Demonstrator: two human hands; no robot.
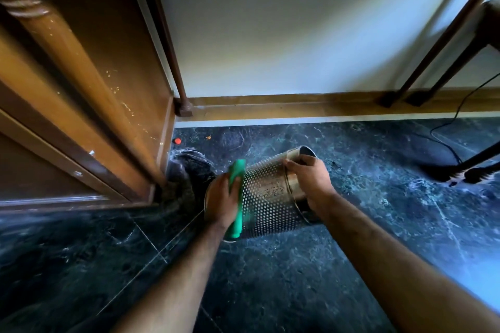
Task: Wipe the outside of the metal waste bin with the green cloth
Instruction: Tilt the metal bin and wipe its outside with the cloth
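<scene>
The metal waste bin [266,194] is a perforated steel cylinder tipped on its side above the dark floor, its open mouth pointing away to the right. My left hand [221,201] presses the green cloth [237,197] against the bin's left end. The cloth runs as a long fold from above my fingers down past my wrist. My right hand [308,181] grips the bin's smooth band near the rim, thumb on top. The bin's left end is hidden behind my left hand and the cloth.
A wooden cabinet [89,116] stands at the left, with a dark dusty bundle [186,170] at its corner. Chair legs [422,73] and a black cable [443,138] are at the right. A skirting board [297,108] runs along the white wall. Dark marble floor [270,278] lies below.
</scene>
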